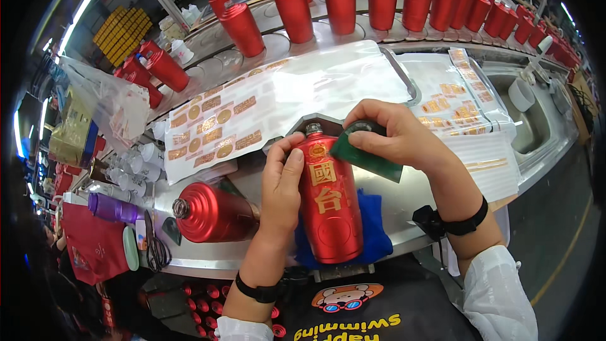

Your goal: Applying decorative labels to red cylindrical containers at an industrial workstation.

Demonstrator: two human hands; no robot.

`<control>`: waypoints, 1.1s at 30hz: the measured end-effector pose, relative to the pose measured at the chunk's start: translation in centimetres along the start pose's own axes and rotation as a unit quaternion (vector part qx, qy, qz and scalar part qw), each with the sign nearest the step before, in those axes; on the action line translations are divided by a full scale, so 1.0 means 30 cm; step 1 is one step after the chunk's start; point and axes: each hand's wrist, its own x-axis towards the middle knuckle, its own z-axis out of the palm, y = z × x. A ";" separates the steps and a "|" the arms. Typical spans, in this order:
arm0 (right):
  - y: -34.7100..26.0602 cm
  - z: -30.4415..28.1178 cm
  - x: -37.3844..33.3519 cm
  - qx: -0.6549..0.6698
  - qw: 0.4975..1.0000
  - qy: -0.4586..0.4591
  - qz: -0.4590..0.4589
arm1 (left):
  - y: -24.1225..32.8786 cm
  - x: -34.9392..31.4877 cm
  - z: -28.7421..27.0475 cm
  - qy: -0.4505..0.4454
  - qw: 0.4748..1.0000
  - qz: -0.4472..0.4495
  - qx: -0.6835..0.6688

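Note:
A red metallic bottle (334,230) with gold characters on its front lies on a blue cloth (377,230), its neck pointing away from me against a grey angled rest (319,117). My left hand (282,183) is curled along the bottle's left side, steadying it near the shoulder. Pinched in my right hand (399,136) is a green scraper (374,161), its edge at the bottle's upper right beside a small gold emblem. Another red bottle (214,213) lies to the left, neck toward the left.
Sheets of gold stickers (218,123) cover the steel table beyond my hands, with more sticker sheets (451,104) at right. Red bottles (341,3) line a curved conveyor behind. A sink (530,126) is at far right; scissors (156,246) and a purple tumbler (113,207) at left.

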 end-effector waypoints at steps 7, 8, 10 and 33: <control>0.000 0.013 0.014 0.040 0.999 0.004 0.011 | 0.008 0.003 0.006 -0.007 0.998 0.044 0.037; 0.005 0.018 0.016 0.053 0.999 -0.002 0.008 | 0.008 0.003 0.008 -0.011 0.998 0.060 0.035; 0.007 0.019 0.018 0.065 0.998 -0.007 0.005 | 0.005 0.011 -0.003 -0.016 0.996 0.076 0.034; -0.002 0.084 -0.003 -0.173 0.946 0.067 -0.265 | 0.142 0.046 0.014 -0.038 0.813 0.348 0.466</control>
